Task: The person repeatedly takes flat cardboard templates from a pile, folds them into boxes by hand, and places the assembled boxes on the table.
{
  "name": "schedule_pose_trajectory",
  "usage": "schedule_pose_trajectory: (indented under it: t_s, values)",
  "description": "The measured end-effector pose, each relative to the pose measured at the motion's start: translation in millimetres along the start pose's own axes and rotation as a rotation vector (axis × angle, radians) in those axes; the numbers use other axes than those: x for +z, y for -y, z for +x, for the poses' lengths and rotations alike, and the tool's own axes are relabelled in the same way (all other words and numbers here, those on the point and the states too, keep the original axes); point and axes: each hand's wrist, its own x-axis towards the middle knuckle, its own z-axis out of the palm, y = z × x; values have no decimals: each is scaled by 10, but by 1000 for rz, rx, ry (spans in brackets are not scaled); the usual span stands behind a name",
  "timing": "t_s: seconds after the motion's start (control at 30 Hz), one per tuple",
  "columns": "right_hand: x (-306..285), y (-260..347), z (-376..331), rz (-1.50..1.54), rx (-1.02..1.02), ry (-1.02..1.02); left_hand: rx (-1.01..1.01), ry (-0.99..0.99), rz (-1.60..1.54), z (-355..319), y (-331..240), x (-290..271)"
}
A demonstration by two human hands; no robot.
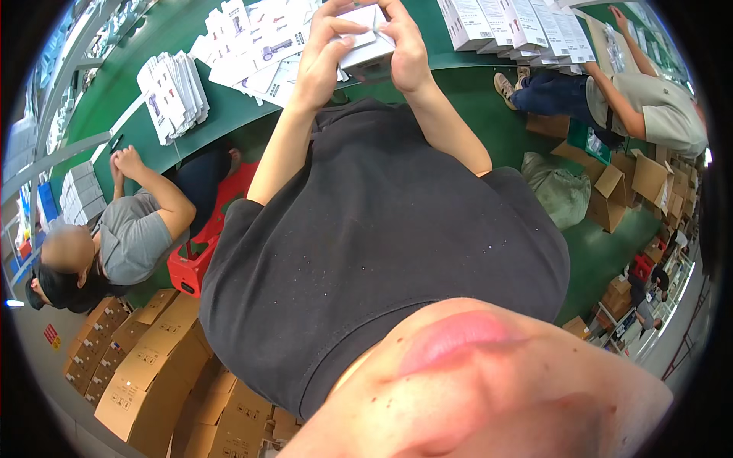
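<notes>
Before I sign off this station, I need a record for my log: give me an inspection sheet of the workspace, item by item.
Surface: green table, partly covered with printed pieces and boxes.
Job's things: one small white box, held up at the near edge of the table.
Clutter: loose, overlapping printed pieces; a neater stack to their left; a row of white boxes to the right.
Hands: left hand and right hand grip the box from either side.
Cables: nothing seen.
Surroundings: seated co-worker at left, red stool, another co-worker at right, open cartons and a pale sack on the floor.
</notes>
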Motion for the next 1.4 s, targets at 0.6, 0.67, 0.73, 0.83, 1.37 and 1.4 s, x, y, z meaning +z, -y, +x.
schedule_pose_trajectory:
  t_s: [0.6, 0.67, 0.73, 0.83, 1.37, 1.4]
  values:
    - [-172, 379, -414, -290, 15, -2, 34, 48, 409, -352, 51, 170]
    - [-182, 444, -495, -322, 15, -7, 45, 51, 381, -405, 26, 240]
    - [-160, 536, -567, -335, 12, -35, -36, 66, 438, -440, -74, 308]
    - [-106, 736, -670, -353, -6, -78, -103, 97, 497, -442, -154, 402]
    - [-2320, 584, -290, -1946, -620, -688, -99, -261, 1303, 286, 1929, -744]
    - [-2166, 518, -303, -1947, -619, -687, -153, -217, 1369, 245, 1925, -709]
